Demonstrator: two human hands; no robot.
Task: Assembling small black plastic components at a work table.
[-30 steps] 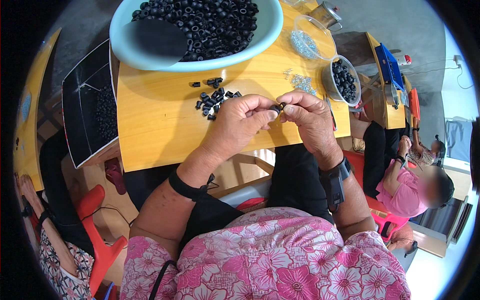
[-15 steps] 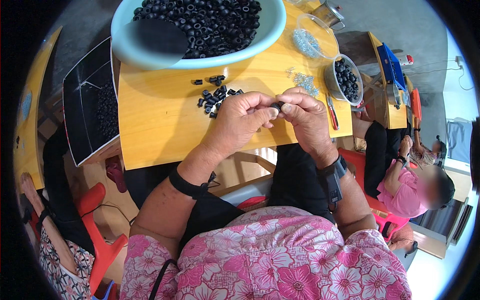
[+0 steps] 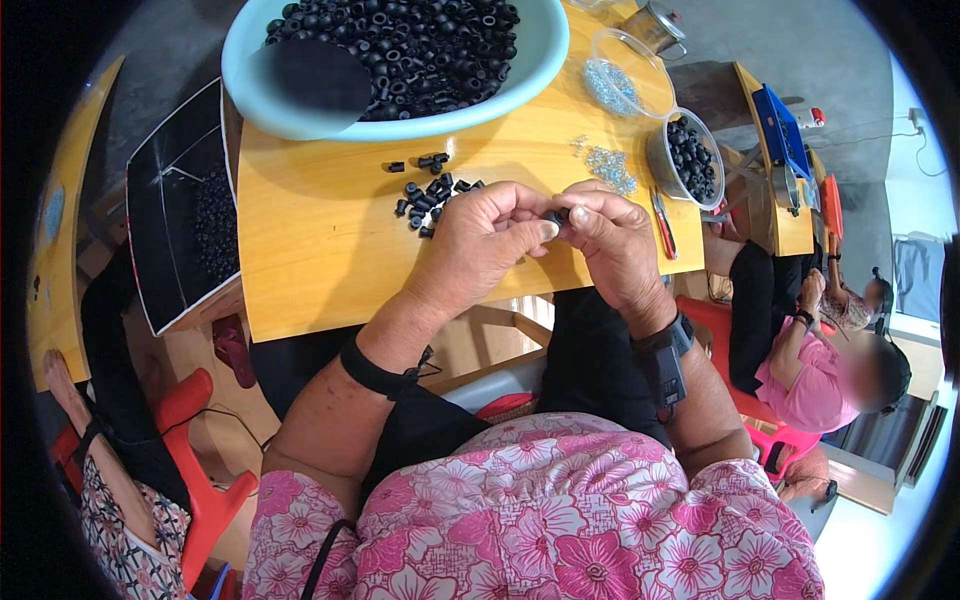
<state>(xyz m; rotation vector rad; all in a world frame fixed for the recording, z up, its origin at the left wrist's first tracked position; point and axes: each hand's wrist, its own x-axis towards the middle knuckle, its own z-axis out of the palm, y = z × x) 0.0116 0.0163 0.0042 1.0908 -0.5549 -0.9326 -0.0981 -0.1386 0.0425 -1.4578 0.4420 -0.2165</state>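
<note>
Evidently both hands meet over the bench (image 3: 320,230), near its front edge, with a small black piece (image 3: 558,215) pinched between them. The left hand (image 3: 470,240) has its thumb and forefinger closed on one side of it; the right hand (image 3: 618,240) clamps the other side the same way, so the fingers mostly hide its shape. Just beyond the left hand lies a cluster of short black plugs (image 3: 428,203), some upright, some on their sides. Behind these, a pale blue basin (image 3: 450,126) is heaped with black rounded caps (image 3: 440,55). Beyond the right hand are a loose scatter of tiny shiny parts (image 3: 610,168) and a clear tub (image 3: 656,160) holding dark pieces (image 3: 690,155); a red-handled tool (image 3: 665,228) lies beside that hand. Farther back, a clear shallow container (image 3: 645,75) holds more shiny bits, near a metal mug (image 3: 653,30). Off to the right sits a co-worker in a pink top (image 3: 805,385).
</note>
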